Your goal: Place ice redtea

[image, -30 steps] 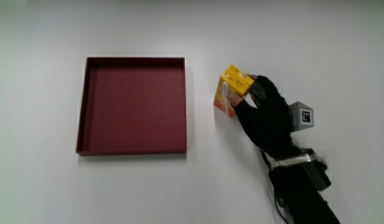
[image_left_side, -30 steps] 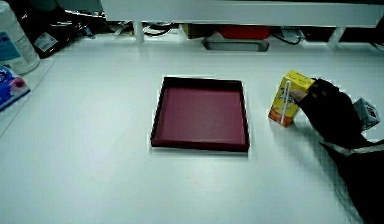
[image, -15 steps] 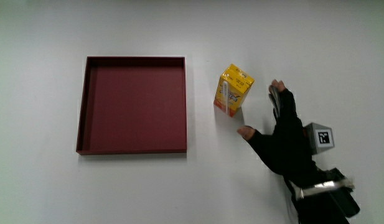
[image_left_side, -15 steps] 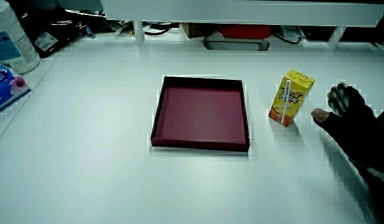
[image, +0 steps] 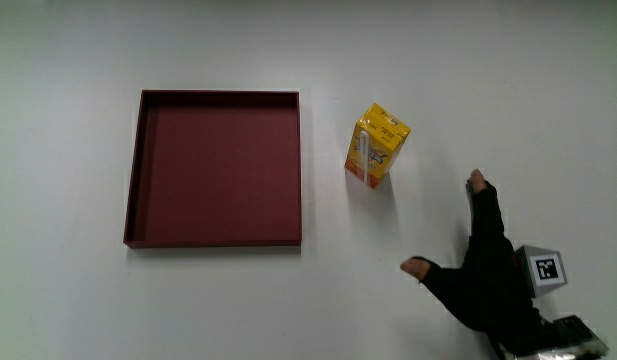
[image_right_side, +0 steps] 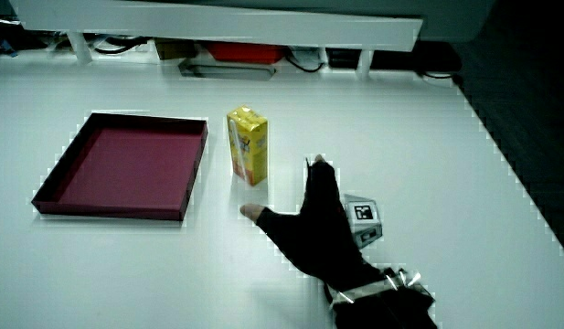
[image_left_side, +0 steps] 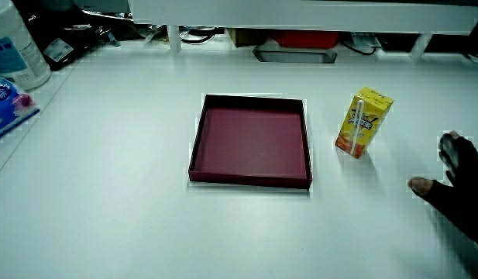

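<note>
The ice redtea carton (image: 376,146) stands upright on the table (image: 488,60), just beside the shallow dark-red tray (image: 214,168) and farther from the person than the hand (image: 483,280). The hand hovers apart from it, fingers (image: 482,196) spread and holding nothing.

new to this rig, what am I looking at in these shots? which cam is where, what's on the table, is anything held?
There is no machine here: a person's hand in a black glove works at a white table. The small patterned cube sits on its back. The main view looks straight down; both side views look forward across the table toward a low partition. On the table stand a shallow dark red tray, with nothing in it, and beside it an upright yellow drink carton. Nothing is held: the hand's fingers are spread, and it is apart from the carton, nearer the person.
</note>
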Action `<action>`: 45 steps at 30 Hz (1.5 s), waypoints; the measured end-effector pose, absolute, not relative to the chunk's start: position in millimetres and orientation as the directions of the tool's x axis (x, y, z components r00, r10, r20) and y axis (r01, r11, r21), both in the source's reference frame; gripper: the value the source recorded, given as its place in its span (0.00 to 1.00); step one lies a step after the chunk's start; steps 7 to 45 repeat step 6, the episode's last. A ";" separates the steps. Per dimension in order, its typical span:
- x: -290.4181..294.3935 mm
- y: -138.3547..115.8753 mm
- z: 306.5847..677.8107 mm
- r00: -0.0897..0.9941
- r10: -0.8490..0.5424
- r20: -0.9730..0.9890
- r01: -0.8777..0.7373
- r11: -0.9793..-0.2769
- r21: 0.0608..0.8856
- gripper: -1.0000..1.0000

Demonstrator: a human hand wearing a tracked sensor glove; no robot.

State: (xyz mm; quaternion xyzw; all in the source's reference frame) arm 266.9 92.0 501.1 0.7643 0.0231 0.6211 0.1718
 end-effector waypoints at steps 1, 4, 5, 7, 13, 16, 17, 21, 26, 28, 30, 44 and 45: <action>269.3 95.0 501.3 0.252 0.250 0.935 -0.180 -0.937 0.299 0.00; 269.1 100.3 493.5 0.246 0.243 0.938 -0.180 -0.940 0.291 0.00; 270.5 101.7 493.3 0.261 0.236 0.936 -0.181 -0.940 0.288 0.00; 272.8 103.6 495.5 0.278 0.226 0.934 -0.181 -0.942 0.282 0.00; 272.8 103.6 495.5 0.278 0.226 0.934 -0.181 -0.942 0.282 0.00; 272.8 103.6 495.5 0.278 0.226 0.934 -0.181 -0.942 0.282 0.00; 272.8 103.6 495.5 0.278 0.226 0.934 -0.181 -0.942 0.282 0.00; 272.8 103.6 495.5 0.278 0.226 0.934 -0.181 -0.942 0.282 0.00; 272.8 103.6 495.5 0.278 0.226 0.934 -0.181 -0.942 0.282 0.00; 272.8 103.6 495.5 0.278 0.226 0.934 -0.181 -0.942 0.282 0.00; 272.8 103.6 495.5 0.278 0.226 0.934 -0.181 -0.942 0.282 0.00; 272.8 103.6 495.5 0.278 0.226 0.934 -0.181 -0.942 0.282 0.00; 272.8 103.6 495.5 0.278 0.226 0.934 -0.181 -0.942 0.282 0.00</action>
